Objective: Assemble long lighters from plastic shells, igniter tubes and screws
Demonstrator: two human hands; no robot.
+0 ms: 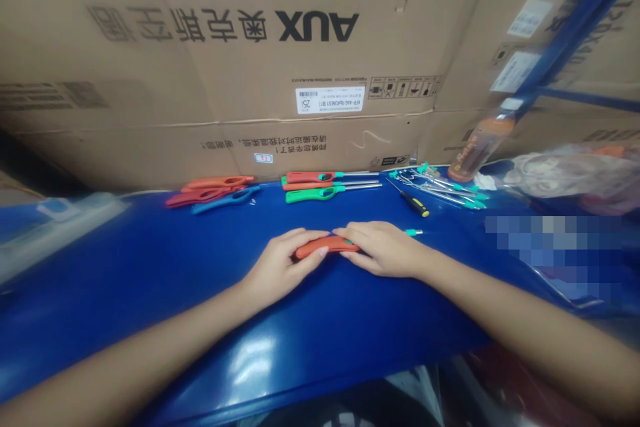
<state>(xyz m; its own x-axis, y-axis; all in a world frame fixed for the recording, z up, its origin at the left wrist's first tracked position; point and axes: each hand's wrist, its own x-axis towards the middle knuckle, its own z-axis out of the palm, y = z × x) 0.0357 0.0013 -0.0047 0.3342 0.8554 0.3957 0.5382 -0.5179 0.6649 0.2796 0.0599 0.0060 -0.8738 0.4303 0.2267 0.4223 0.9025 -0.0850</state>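
Observation:
An orange-red long-necked lighter [327, 246] lies level between my two hands, just above or on the blue tabletop. My left hand [285, 260] grips the rounded end of its handle, thumb in front and fingers behind. Around the other end closes my right hand [383, 248], hiding the trigger part. A teal collar and metal tip [413, 233] show beyond my right hand, in line with the handle. Behind are assembled lighters [313, 195] in red and green with metal necks. Loose red and blue handles [213, 193] lie further left.
Metal necks with teal ends [450, 190] lie in a heap at the back right, beside a black-and-yellow screwdriver [415, 203]. An orange drink bottle [483, 143] and plastic bags [560, 173] stand behind them. Cardboard boxes [225, 80] wall off the table's back. Clear plastic [60, 230] lies left.

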